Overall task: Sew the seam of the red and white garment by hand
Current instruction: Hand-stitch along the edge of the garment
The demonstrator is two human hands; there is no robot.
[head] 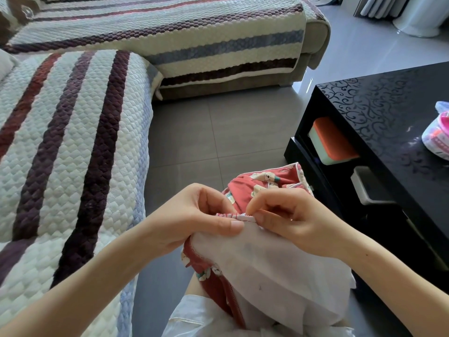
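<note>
**Lap Full of Cloth, Two Hands at the Seam**

Closest of all is the red and white garment (262, 263), heaped on the person's lap. Its white inside faces up, and red cloth with little animal pictures peeks out at the far end and the left edge. Resting it on the lap likely takes the weight, so both hands are free for small work.

The left hand (194, 220) grips the top edge. Its thumb lies flat on the white side and its curled fingers go behind, so the cloth is clamped between them. I think that keeps the seam (230, 215) tight and steady, so it does not flop about.

The right hand (291, 220) sits just beside it, touching the same edge. Its thumb and first finger are pinched together right on the seam — the way you hold a needle. The needle itself is too small to tell.

Small red stitches show along the seam between the two hands, so the sewing looks partly done.

A striped sofa (73, 142) is on the left. A black table (388, 113) stands on the right — a pink and white tub (437, 137) on top, an orange box (332, 142) on a shelf below.
</note>
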